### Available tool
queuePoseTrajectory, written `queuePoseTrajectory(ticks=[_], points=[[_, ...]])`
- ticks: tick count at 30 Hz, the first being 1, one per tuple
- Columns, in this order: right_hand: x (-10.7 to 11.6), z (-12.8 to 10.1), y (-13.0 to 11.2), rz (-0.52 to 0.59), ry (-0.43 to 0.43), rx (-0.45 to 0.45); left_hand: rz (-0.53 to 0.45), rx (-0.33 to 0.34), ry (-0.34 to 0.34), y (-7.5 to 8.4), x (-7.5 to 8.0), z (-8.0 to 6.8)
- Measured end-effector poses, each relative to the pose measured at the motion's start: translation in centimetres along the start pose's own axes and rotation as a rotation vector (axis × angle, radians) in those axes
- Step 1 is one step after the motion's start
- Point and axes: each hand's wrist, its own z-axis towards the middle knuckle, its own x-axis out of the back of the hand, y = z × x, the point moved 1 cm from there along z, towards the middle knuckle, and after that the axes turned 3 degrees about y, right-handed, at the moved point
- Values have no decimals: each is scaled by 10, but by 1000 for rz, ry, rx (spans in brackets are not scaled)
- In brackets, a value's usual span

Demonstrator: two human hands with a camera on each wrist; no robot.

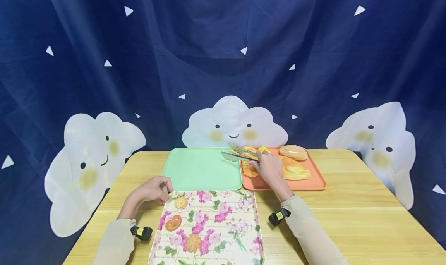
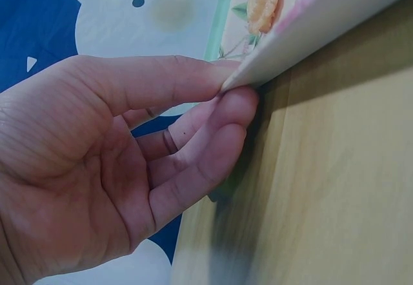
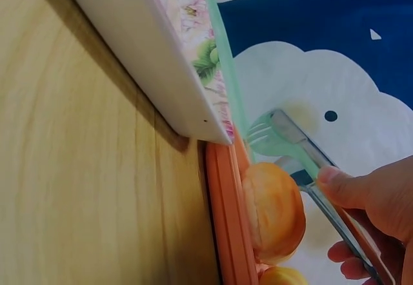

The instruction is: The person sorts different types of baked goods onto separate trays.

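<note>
tongs over the bread tray, left hand on the floral tray

we see the right hand point(image 1: 270, 168) curled round metal tongs point(image 1: 238, 153), grip pinching their handles; the tong tips sit spread over the seam between the green tray point(image 1: 200, 170) and the orange tray point(image 1: 315, 184). bread rolls point(image 1: 293, 152) lie on the orange tray, one just beside the tongs in the right wrist view. left hand point(image 1: 153, 189) pinches the far left corner of the floral tray point(image 1: 223, 222), thumb on top, fingers under. all on the wooden worktop point(image 1: 366, 210).
</note>
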Motion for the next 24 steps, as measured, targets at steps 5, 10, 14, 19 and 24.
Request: queuePoseTrajectory(ticks=[5,10,14,19,24], points=[[3,0,-3,1,-10,7,4,0,-1,-1,0,1],[10,1,-8,47,-37,9,15,1,-9,-3,1,2],[19,3,-16,98,-42,40,16,-4,-10,-5,1,3],[31,2,-28,139,-25,97,7,-12,-14,-7,1,3],[41,-1,-43,156,-13,162,2,-10,-13,-7,2,3]])
